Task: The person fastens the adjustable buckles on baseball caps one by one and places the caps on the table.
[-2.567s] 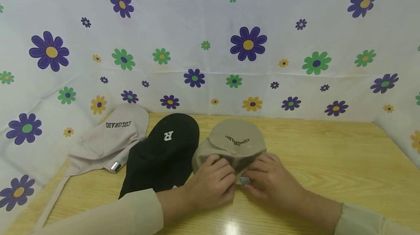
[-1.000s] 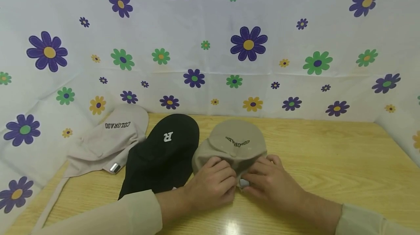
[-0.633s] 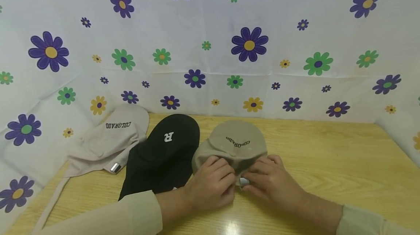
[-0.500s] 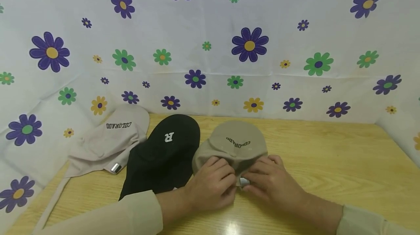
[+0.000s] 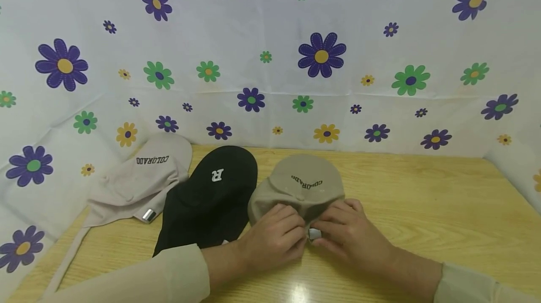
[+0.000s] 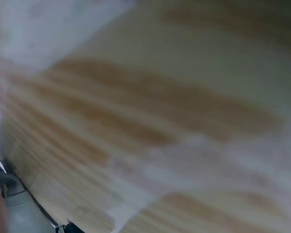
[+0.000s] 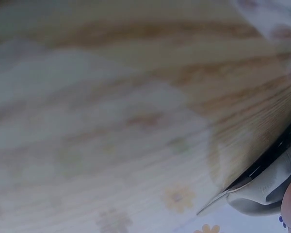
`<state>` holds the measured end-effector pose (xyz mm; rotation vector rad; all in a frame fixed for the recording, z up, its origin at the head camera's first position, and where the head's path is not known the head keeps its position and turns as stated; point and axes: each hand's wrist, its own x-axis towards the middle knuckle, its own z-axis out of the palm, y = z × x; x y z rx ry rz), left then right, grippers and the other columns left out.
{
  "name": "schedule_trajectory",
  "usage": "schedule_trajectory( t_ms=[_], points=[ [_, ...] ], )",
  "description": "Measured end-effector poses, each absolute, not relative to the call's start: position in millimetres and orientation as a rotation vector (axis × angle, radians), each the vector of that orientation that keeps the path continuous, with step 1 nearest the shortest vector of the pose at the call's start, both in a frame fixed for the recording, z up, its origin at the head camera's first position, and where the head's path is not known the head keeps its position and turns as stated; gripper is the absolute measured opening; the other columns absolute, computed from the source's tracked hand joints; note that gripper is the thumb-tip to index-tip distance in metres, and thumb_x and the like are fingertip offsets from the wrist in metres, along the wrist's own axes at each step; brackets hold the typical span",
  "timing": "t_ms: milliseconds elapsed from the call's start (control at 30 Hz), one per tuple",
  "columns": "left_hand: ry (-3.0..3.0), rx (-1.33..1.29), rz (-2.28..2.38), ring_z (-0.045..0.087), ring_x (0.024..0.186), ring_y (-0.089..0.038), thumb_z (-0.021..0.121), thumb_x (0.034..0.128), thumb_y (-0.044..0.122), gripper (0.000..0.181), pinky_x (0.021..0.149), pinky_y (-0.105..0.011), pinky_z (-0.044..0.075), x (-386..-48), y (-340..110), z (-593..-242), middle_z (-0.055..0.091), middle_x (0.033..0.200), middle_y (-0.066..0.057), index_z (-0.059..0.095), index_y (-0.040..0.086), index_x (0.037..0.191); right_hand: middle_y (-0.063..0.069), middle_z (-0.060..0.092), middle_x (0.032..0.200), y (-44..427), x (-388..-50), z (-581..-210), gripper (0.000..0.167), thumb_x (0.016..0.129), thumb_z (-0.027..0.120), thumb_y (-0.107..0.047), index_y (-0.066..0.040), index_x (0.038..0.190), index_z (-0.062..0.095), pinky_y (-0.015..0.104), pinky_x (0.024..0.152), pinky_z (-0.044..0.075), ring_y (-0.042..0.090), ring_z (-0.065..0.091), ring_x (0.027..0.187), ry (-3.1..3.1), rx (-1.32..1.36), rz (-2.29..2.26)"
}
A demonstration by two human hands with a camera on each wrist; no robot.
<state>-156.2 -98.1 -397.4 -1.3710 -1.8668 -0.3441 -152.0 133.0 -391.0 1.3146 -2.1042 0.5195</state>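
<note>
A khaki baseball cap with dark "COLORADO" lettering lies on the table in the head view, its brim pointing away. My left hand, fingers curled, grips the cap's near edge left of centre; its fingertips are hidden. On the other side, my right hand pinches that edge around the strap. Between the two hands shows a small silver buckle, close to the right fingertips. To the left lies a black cap with a white "R", partly behind the left forearm. Both wrist views show mainly blurred table surface.
Farther left lies a pale pinkish cap, its long strap hanging toward the near edge and a silver buckle on it. A white flowered cloth hangs behind the wooden table, whose surface extends to the right.
My left fingers have shifted slightly right and toward me along the khaki cap's edge. The buckle has tilted a little since the first frame. My right hand and the other caps are nearly still.
</note>
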Motion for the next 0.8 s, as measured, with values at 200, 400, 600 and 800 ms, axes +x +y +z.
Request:
schedule_trajectory(
  t_ms=[200, 400, 600, 800],
  points=[
    [-1.866, -1.360, -0.347, 0.059, 0.083, -0.014, 0.067, 0.0767, 0.009, 0.006, 0.075, -0.027, 0.046, -155.9, -98.2, -397.2, 0.064, 0.086, 0.004, 0.068, 0.014, 0.080, -0.011, 0.066, 0.102, 132.6, -150.2, -388.1, 0.024, 0.083, 0.076, -0.031, -0.018, 0.103, 0.073, 0.037, 0.089, 0.033, 0.012, 0.057, 0.102, -2.173, 1.298, 0.508],
    [-1.868, -1.345, -0.342, 0.058, 0.082, -0.014, 0.066, 0.0750, 0.010, 0.005, 0.076, -0.027, 0.046, -156.1, -98.3, -397.5, 0.063, 0.085, 0.004, 0.067, 0.014, 0.078, -0.012, 0.063, 0.109, 132.7, -146.4, -385.0, 0.022, 0.082, 0.070, -0.017, -0.020, 0.104, 0.068, 0.036, 0.090, 0.031, 0.011, 0.055, 0.108, -2.308, 1.263, 0.514],
    [-1.889, -1.343, -0.326, 0.057, 0.082, -0.013, 0.067, 0.0770, 0.011, 0.004, 0.075, -0.027, 0.045, -155.4, -98.0, -396.9, 0.063, 0.085, 0.004, 0.066, 0.015, 0.078, -0.014, 0.062, 0.103, 131.6, -146.0, -386.4, 0.006, 0.093, 0.065, -0.022, -0.022, 0.098, 0.067, 0.033, 0.088, 0.030, 0.008, 0.054, 0.103, -2.314, 1.238, 0.553],
    [-1.894, -1.360, -0.320, 0.057, 0.083, -0.013, 0.068, 0.0778, 0.011, 0.004, 0.075, -0.025, 0.045, -154.1, -98.1, -396.1, 0.063, 0.086, 0.004, 0.066, 0.015, 0.079, -0.014, 0.061, 0.099, 130.0, -146.7, -387.6, 0.008, 0.096, 0.063, -0.030, -0.023, 0.096, 0.067, 0.033, 0.088, 0.030, 0.008, 0.054, 0.100, -2.268, 1.242, 0.573]
  ],
)
